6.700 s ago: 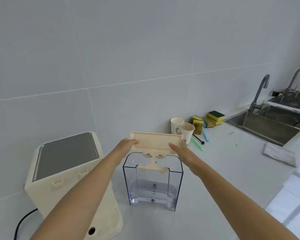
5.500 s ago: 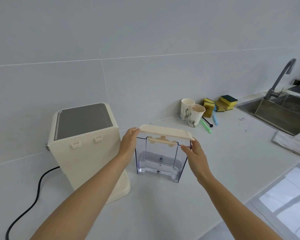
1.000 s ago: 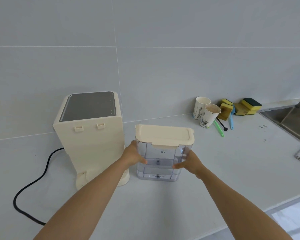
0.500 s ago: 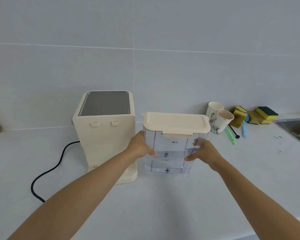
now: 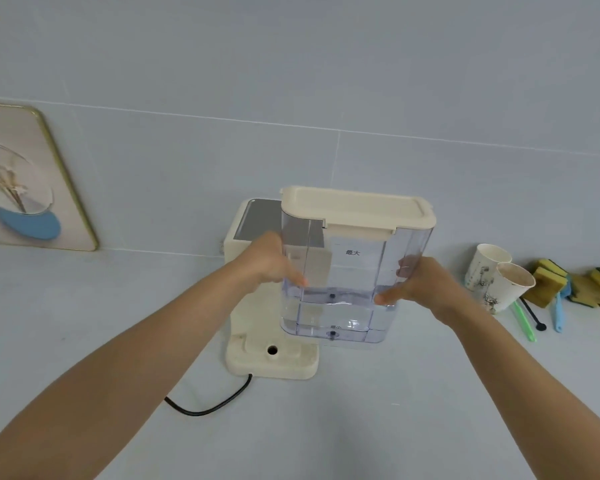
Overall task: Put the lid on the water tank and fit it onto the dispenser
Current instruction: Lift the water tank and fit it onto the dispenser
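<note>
The clear, glossy plastic water tank [image 5: 340, 289] wears a matt cream plastic lid [image 5: 355, 211]. Behind it, the cream plastic dispenser [image 5: 257, 355] has a smooth grey top panel. Right of it stand paper cups [image 5: 510, 285].

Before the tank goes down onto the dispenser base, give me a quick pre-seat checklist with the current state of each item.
1. Lid on the tank: ok, sits flat.
2. Two-handed grip, left hand and right hand on opposite sides: ok.
3. Tank upright: ok.
4. Dispenser base free of objects: ok.
5. Tank lined up over the base: not ok, offset right.
6. Cord clear of the base: ok.
</note>
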Action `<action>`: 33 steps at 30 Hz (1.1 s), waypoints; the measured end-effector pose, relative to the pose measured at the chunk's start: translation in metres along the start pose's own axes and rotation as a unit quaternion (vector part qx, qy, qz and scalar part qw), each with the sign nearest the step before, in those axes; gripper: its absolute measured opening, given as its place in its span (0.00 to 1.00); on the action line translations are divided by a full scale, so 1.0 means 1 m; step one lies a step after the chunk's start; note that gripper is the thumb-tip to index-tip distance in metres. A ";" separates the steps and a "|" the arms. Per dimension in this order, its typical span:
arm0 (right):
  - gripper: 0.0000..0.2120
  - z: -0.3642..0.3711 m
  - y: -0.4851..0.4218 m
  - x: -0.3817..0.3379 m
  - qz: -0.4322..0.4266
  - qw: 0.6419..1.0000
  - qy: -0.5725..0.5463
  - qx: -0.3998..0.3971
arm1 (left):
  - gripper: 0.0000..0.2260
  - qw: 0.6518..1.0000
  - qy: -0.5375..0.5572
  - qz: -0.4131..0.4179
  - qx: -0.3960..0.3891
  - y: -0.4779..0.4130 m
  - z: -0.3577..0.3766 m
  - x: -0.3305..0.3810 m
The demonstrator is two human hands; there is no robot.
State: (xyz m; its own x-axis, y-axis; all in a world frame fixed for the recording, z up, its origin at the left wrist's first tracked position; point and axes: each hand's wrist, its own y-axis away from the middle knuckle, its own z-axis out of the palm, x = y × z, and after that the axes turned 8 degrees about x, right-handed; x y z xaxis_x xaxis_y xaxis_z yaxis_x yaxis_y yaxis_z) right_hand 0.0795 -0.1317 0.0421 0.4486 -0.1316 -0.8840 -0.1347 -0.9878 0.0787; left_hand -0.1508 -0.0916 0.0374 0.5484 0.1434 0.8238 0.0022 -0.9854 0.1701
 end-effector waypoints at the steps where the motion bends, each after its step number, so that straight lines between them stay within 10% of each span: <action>1: 0.17 0.007 -0.003 -0.002 -0.002 1.000 0.011 -0.006 | 0.27 1.000 0.003 -0.007 0.005 0.002 -0.007 -0.003; 33: 0.37 0.123 -0.046 0.027 0.084 0.995 -0.034 -0.030 | 0.33 0.988 0.077 -0.130 0.032 -0.030 -0.033 -0.093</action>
State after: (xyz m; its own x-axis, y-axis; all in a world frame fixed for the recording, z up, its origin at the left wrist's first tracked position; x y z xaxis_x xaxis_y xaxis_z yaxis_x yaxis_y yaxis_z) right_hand -0.0107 -0.0800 -0.0419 0.3623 -0.2919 -0.8852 -0.1488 -0.9556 0.2543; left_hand -0.2294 -0.0726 -0.0265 0.3892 0.4007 0.8295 0.1819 -0.9161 0.3572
